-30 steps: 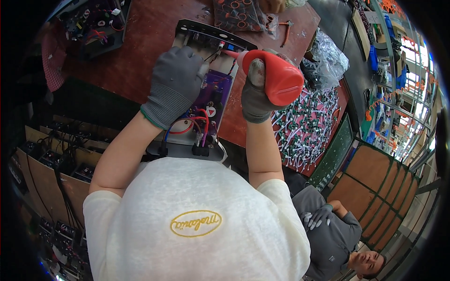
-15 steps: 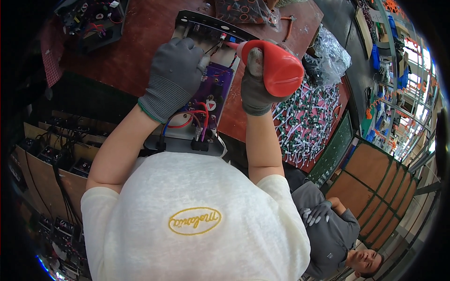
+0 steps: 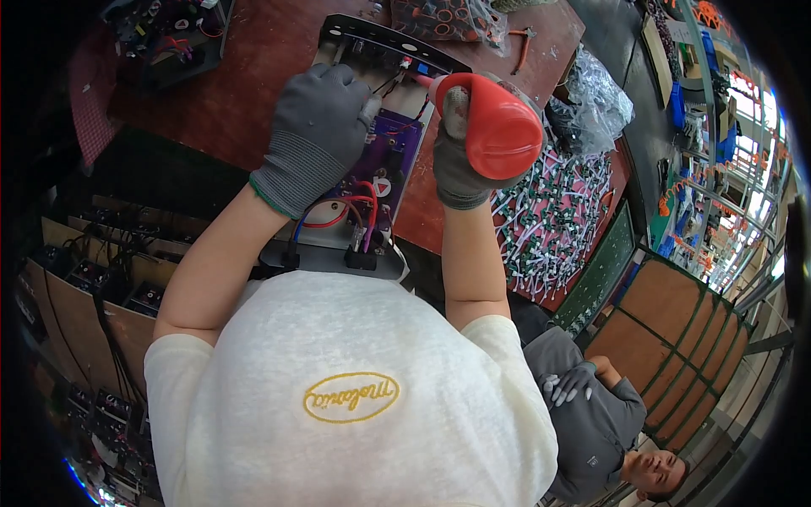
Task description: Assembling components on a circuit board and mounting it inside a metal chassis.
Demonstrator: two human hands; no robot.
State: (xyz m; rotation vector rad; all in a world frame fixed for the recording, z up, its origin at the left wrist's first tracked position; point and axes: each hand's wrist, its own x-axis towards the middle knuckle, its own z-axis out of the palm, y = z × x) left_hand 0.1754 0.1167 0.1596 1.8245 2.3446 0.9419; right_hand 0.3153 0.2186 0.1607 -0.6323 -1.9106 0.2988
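Observation:
My right hand [image 3: 460, 144] grips a red squeeze bottle [image 3: 505, 131], tilted with its thin nozzle pointing left, close to a small white-and-red connector [image 3: 406, 62] inside an electronic unit. My left hand [image 3: 321, 127] is closed over the unit's left side, its thumb and fingers pinching thin black wires [image 3: 386, 86] that run up to the connector; the fingertips are partly hidden. Both hands wear dark grey gloves. The unit has a black perforated panel [image 3: 372, 38] at its far end and a purple circuit board [image 3: 399, 148] with red and blue leads below my left hand.
Another open unit [image 3: 173, 42] lies at the far left of the red-brown table [image 3: 253, 59]. Orange-handled pliers [image 3: 523, 51] and plastic bags [image 3: 591, 97] are at the far right. Several small wired boards [image 3: 553, 220] cover the right side. A person [image 3: 591, 414] with folded arms is at the lower right.
The squeeze bottle has tipped slightly, its base turning more toward me, and its nozzle has shifted a little right. The unit's far panel sits marginally farther right. My left hand is nearly still.

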